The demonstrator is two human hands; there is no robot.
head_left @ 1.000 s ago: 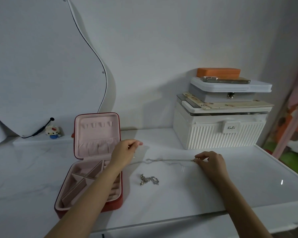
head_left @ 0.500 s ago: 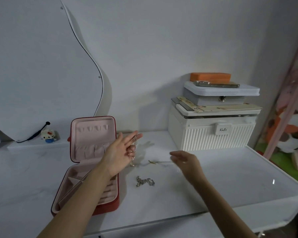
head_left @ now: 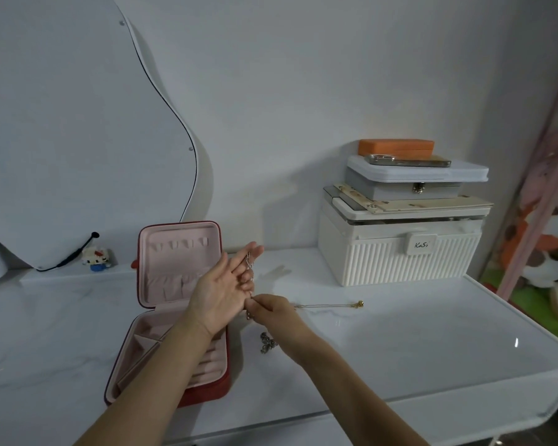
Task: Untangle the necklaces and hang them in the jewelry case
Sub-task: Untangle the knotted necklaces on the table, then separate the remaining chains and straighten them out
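Necklaces first, nearest to you: a small dark silver chain clump [head_left: 267, 342] lies on the white marble-look worktop [head_left: 400, 349], partly behind your right forearm, just right of the open red jewelry case with pink lining [head_left: 161, 349]. Above it, your right hand [head_left: 271, 309] pinches the low end of a thin silver chain [head_left: 249, 268] with curled fingers, touching your left hand [head_left: 221, 292] — its fingers straight and spread, the chain draped over them. A fine gold chain with a clasp [head_left: 332, 305] trails right from your right hand along the worktop; whether you grip it too, I cannot tell.

If silver and gold are linked, a sharp pull would likely tighten the knot — or drag the gold one off. The silver could also slip from those relaxed fingers.

Farther back stands a white ribbed storage box [head_left: 400, 259] stacked with flat cases.
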